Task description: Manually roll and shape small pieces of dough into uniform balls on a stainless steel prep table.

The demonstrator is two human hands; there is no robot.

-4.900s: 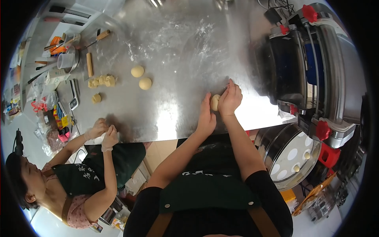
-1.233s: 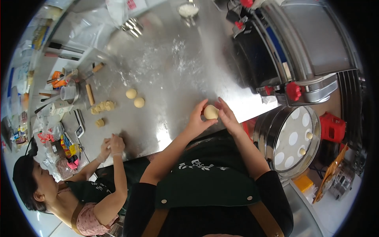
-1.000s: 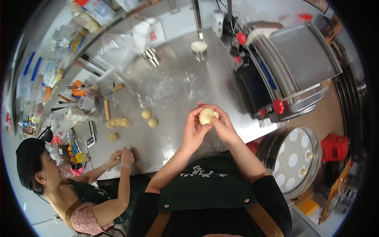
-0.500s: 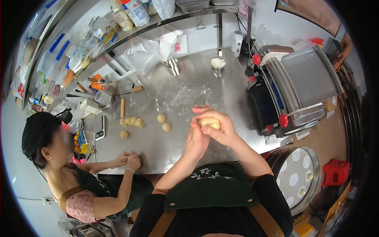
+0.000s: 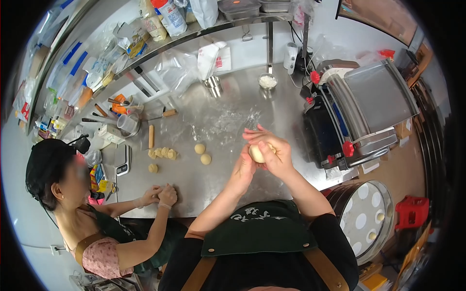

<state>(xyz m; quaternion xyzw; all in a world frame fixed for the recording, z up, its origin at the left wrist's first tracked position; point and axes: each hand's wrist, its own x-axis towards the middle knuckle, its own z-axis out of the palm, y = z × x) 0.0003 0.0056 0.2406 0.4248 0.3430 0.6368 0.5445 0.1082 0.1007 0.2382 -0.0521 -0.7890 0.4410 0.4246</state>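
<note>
White lettering runs across the dark green apron (image 5: pixel 259 237), its strokes curved and partly creased. On the shelf, a white-and-blue bag (image 5: pixel 171 18) with a red top carries print too small to make out, and a white packet (image 5: pixel 208 60) against the wall has a red printed patch beside it. The dough ball (image 5: pixel 257 153) is pale yellow, rounded and smooth on its exposed side, partly covered by fingers. It sits between both hands, over the steel bench (image 5: pixel 286 114): the left hand (image 5: pixel 243 164) cups it from the lower left, while the right hand (image 5: pixel 276 154) wraps its other side. Two similar balls (image 5: pixel 206 159) rest nearby, just beside cut dough pieces (image 5: pixel 162 153).
</note>
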